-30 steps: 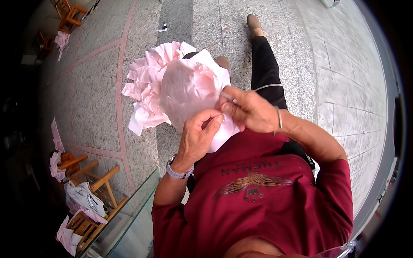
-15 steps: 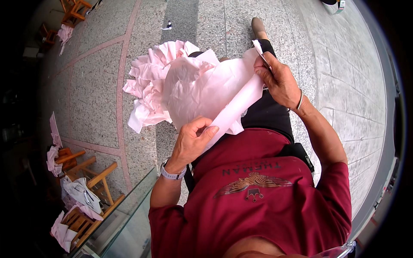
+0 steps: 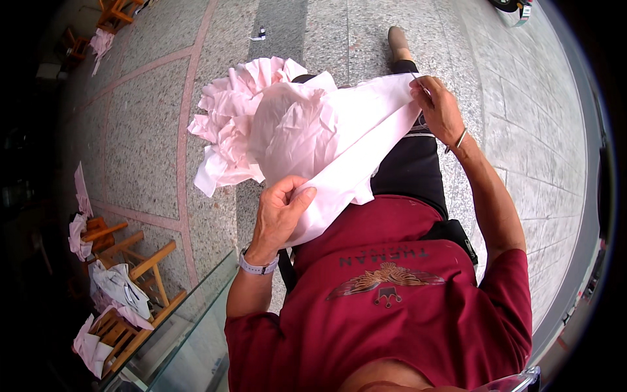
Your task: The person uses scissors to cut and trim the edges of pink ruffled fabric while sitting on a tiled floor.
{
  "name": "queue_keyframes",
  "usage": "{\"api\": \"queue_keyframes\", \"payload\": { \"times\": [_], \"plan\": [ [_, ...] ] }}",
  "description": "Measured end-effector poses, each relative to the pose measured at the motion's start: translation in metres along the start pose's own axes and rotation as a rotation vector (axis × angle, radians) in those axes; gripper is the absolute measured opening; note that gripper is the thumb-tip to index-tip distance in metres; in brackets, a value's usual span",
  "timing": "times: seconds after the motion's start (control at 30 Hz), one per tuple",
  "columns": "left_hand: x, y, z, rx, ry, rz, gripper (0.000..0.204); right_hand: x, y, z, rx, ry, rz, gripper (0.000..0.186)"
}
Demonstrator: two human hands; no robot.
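Note:
A pale pink cloth (image 3: 356, 130) lies across my lap, its near edge stretched between my two hands. My left hand (image 3: 274, 215) pinches the near left end of that edge between thumb and fingers. At the far right end, my right hand (image 3: 439, 111) closes on the cloth's corner. A thin, dark metal tool (image 3: 421, 85) also shows in the right hand; its kind is hard to make out. To the left, the rest of the cloth bunches into crumpled folds (image 3: 225, 127) that hang over my leg.
Wooden stools (image 3: 153, 268) with pink and white cloth pieces (image 3: 121, 287) on them stand at lower left, beside a glass panel (image 3: 196, 326). Another stool (image 3: 117, 13) is at far left. A small black-and-white item (image 3: 261, 34) lies on the speckled floor.
My right hand has moved slightly right and my left hand a little left. The cloth between them is now pulled flatter, and its rolled-looking edge has spread out.

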State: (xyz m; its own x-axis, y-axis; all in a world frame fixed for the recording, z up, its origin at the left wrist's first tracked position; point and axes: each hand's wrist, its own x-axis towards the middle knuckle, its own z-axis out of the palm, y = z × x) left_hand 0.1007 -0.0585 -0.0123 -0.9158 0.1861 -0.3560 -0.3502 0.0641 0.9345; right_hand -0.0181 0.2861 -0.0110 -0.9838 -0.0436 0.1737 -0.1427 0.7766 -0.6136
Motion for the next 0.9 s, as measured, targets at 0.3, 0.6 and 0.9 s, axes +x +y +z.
{"api": "queue_keyframes", "payload": {
  "times": [0.3, 0.6, 0.9],
  "plan": [
    [-0.010, 0.014, 0.016, -0.329, 0.032, -0.040, 0.021, -0.061, -0.119, -0.002, 0.817, -0.794, 0.258, 0.031],
    [-0.015, 0.020, 0.023, -0.420, 0.019, -0.072, 0.022, -0.076, -0.124, 0.019, 0.777, -0.931, 0.170, 0.024],
    [-0.016, 0.021, 0.023, -0.446, 0.023, -0.077, 0.022, -0.075, -0.127, 0.017, 0.743, -0.927, 0.164, 0.021]
  ]
}}
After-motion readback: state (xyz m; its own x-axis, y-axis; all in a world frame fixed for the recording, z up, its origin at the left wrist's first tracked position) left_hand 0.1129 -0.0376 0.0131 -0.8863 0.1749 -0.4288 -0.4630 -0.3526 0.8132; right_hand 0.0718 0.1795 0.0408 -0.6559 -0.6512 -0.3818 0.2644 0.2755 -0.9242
